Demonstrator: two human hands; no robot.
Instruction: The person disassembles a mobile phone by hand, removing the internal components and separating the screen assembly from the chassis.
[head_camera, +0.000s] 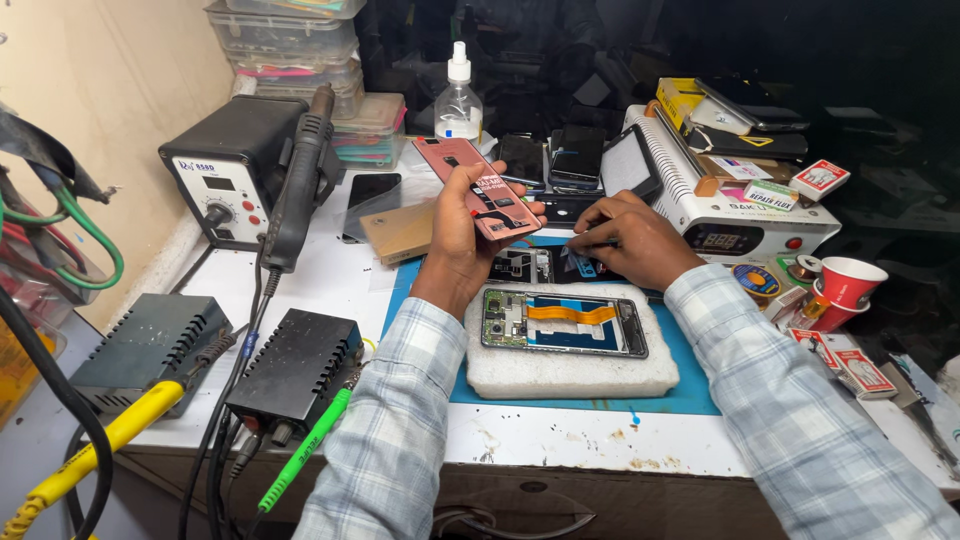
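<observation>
Near edge: worn white bench top, with a green-handled tool and a yellow-handled one hanging off at the left.
Black boxes: two dark power units at near left, cables trailing down.
Foam pad: white block on a blue mat, centre.
Opened phone: frame lies flat on the foam, circuit board and orange flex cable exposed.
Left hand: left hand is closed round a pink phone back cover, raised and tilted above the mat, just beyond the opened phone.
Right hand: right hand is pinched on a thin dark tool whose tip rests by small parts on the mat.
Right side: red paper cup.
Far: hot-air station at left, spray bottle, stacked phones.
</observation>
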